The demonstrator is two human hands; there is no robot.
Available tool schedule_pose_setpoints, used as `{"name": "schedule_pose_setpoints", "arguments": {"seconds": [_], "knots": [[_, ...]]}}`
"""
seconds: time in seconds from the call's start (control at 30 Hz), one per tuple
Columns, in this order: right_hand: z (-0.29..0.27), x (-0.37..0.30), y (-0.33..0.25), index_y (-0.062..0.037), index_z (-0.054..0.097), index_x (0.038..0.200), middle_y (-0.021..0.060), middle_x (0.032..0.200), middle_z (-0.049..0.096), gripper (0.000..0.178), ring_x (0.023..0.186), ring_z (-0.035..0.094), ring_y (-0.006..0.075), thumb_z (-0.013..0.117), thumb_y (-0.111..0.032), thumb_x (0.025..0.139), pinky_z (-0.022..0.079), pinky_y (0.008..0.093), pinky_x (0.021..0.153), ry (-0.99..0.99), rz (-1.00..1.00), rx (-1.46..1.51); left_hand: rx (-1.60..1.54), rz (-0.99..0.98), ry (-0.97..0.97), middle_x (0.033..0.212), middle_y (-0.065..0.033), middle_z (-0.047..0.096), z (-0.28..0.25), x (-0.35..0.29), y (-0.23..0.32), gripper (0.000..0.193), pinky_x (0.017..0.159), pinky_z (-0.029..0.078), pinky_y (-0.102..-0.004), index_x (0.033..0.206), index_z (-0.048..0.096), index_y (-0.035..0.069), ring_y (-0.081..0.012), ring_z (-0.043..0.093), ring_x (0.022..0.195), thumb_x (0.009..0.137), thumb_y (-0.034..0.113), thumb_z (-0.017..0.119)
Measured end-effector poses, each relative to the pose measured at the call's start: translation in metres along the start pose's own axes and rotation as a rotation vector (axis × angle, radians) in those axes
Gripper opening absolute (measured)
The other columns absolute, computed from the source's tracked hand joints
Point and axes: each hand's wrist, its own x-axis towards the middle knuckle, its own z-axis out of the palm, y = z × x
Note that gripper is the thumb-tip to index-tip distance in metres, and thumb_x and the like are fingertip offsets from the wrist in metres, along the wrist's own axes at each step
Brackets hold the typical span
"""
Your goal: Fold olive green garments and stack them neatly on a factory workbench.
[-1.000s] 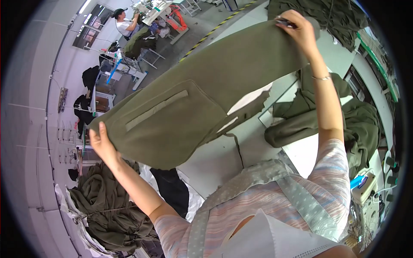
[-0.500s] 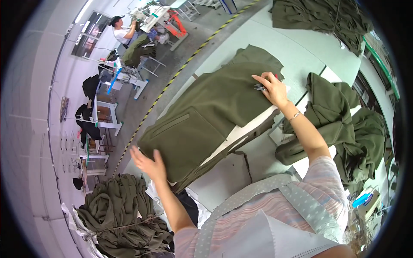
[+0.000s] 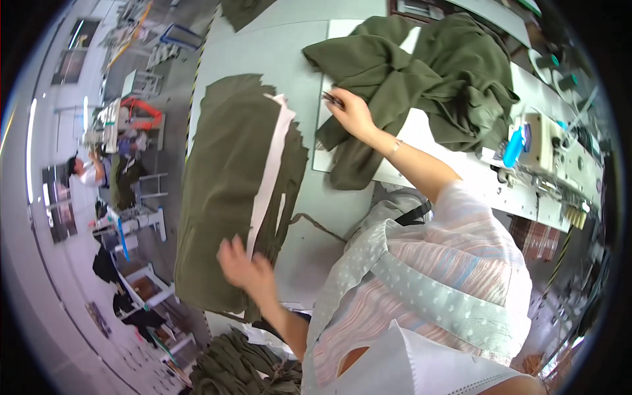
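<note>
1. Head view: my right hand (image 3: 352,112) has left the flat stack of olive-green fabric panels (image 3: 220,174) at nine o'clock, reaching the crumpled olive-green cloth heap (image 3: 461,82) toward two.
2. Right arm's outstretched to one, fingers curled around small dark metal snips (image 3: 334,100).
3. Left hand (image 3: 249,268), toward eight: loosely spread over the stack, gripping nothing; contact, I can't tell.

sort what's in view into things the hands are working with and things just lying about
Seemingly in use:
- olive fabric stack, under the blurred left hand
- small dark tool, in the right hand

Apparently lying about:
- crumpled olive heap, lower edge
- sewing machine, far right
</note>
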Motion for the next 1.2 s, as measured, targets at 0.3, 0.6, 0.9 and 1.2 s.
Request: {"name": "schedule_pose_setpoints", "arguments": {"seconds": [0.3,0.6,0.9,1.2], "knots": [[-0.151,-0.178,0.042,-0.0032,0.059,0.101,0.0028,0.068,0.056,0.013,0.058,0.046,0.0077,0.054,-0.009,0.09,0.04,0.0239,0.056,-0.046,0.49,0.205,-0.695,0.659,-0.366,0.134,-0.0133,0.045,0.164,0.184,0.279,0.05,0.103,0.032,-0.0431,0.131,0.045,0.007,-0.0322,0.039,0.124,0.085,0.021,0.06],[-0.204,-0.219,0.007,-0.0029,0.06,0.1,0.0016,0.07,0.056,0.012,0.059,0.047,0.0054,0.055,-0.007,0.089,0.04,0.0222,0.055,0.037,0.497,0.169,-1.017,0.211,-0.34,0.067,-0.0206,0.05,0.25,0.252,0.351,0.032,0.059,0.04,-0.0406,0.072,0.047,-0.003,-0.0313,0.047,0.062,0.085,0.022,0.061],[-0.164,-0.144,-0.065,-0.0028,0.056,0.103,-0.0002,0.072,0.05,0.016,0.063,0.045,0.0047,0.049,-0.015,0.095,0.035,0.0191,0.056,-0.443,0.326,0.37,-0.41,0.202,-0.456,0.074,-0.0201,0.058,0.045,0.126,0.113,0.021,0.061,0.044,-0.0419,0.082,0.059,-0.002,-0.0313,0.059,0.066,0.08,0.018,0.064],[-0.055,-0.152,-0.087,-0.0071,0.051,0.097,-0.0026,0.069,0.044,0.031,0.054,0.031,0.0046,0.042,-0.037,0.098,0.025,0.0203,0.048,-1.116,0.837,0.696,-1.258,-0.085,-0.753,0.101,-0.0105,0.061,0.061,0.018,0.089,0.048,0.081,0.045,-0.0292,0.121,0.048,-0.004,-0.0171,0.058,0.093,0.077,0.003,0.066]]}}
